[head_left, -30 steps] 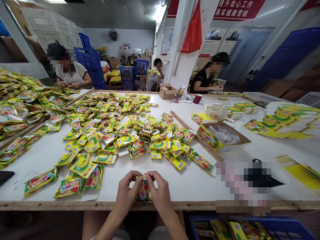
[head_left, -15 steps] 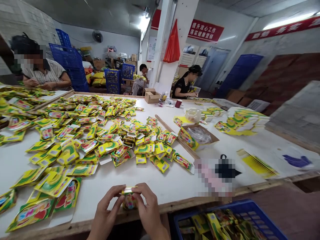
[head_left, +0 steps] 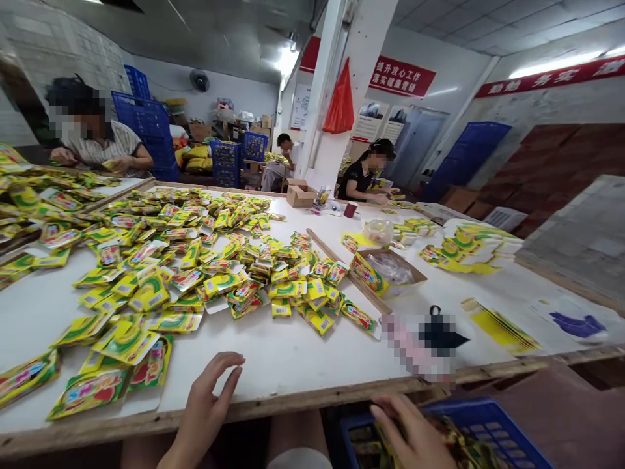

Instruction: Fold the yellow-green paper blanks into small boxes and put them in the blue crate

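the boxes (head_left: 149,286) were yellow and green, with red patches, multicoloured letters and white flaps, while the table (head_left: 317,365) was white with a brown edge. the crate (head_left: 502,423) was blue, the hanging bag (head_left: 340,104) bright red, the cup (head_left: 350,209) dark red, and one shirt (head_left: 127,140) pale with dark stripes.

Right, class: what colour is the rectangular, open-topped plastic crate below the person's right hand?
The rectangular plastic crate is blue, seen best in the head view.
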A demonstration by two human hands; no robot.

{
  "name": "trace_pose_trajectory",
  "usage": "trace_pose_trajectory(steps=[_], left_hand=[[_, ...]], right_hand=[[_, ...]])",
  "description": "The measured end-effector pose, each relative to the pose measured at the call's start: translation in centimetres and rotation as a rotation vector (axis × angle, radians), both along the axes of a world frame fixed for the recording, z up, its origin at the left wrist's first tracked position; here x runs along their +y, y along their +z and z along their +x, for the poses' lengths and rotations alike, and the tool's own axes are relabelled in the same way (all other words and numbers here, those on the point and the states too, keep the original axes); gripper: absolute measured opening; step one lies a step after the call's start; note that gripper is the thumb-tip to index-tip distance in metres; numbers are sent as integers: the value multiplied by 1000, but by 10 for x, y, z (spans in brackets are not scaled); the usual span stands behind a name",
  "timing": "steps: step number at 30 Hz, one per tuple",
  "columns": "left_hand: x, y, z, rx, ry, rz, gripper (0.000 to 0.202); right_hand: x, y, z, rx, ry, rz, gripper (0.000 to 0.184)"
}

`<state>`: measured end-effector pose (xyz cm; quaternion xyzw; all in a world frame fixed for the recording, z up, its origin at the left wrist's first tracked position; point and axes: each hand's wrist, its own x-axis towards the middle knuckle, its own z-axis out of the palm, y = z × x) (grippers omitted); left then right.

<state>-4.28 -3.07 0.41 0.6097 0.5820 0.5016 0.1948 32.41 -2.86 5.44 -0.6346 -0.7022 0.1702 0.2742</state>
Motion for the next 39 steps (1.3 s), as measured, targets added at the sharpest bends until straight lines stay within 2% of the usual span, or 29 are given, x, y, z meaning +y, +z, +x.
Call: trace_pose_trajectory(steps=[4, 7, 9, 11, 13, 15, 17, 19, 22, 25, 29, 31, 34, 36, 37, 39], left_hand=[[-18, 11, -46, 176, 224, 76, 18], [-30, 13, -79, 331, 416, 77, 22], [-35, 8, -93, 432, 519, 13, 29], [-36, 0, -99, 524, 590, -94, 38], [-35, -8, -103, 605, 601, -182, 48], [-33, -13, -109, 667, 594, -205, 55], [-29, -14, -118, 696, 616, -189, 58], [-25, -10, -129, 695, 698, -194, 62], [-14, -5, -141, 708, 791, -278, 66], [1, -5, -147, 784, 711, -304, 55], [15, -8, -150, 799, 603, -196, 38], [17, -3, -152, 779, 568, -138, 33], [14, 16, -145, 738, 582, 9, 33], [11, 33, -129, 682, 575, 138, 29], [10, 42, -117, 646, 537, 198, 25], [11, 55, -85, 574, 363, 263, 19]], right_hand=[[19, 3, -84, 120, 245, -67, 26], [27, 7, -121, 175, 348, -63, 23], [30, 6, -135, 215, 405, -69, 21], [29, 2, -144, 247, 442, -87, 20], [28, -4, -148, 260, 456, -103, 19], [26, -11, -147, 262, 454, -114, 20], [25, -15, -143, 264, 449, -130, 21], [25, -18, -138, 274, 434, -147, 22], [25, -23, -136, 319, 376, -131, 25], [27, -31, -139, 361, 338, -94, 29], [32, -39, -142, 399, 393, -70, 28], [33, -40, -141, 427, 380, -53, 28], [32, -36, -139, 472, 297, -16, 29], [32, -29, -141, 490, 267, 3, 28], [32, -25, -143, 497, 265, 19, 27], [33, -17, -151, 504, 295, 70, 23]])
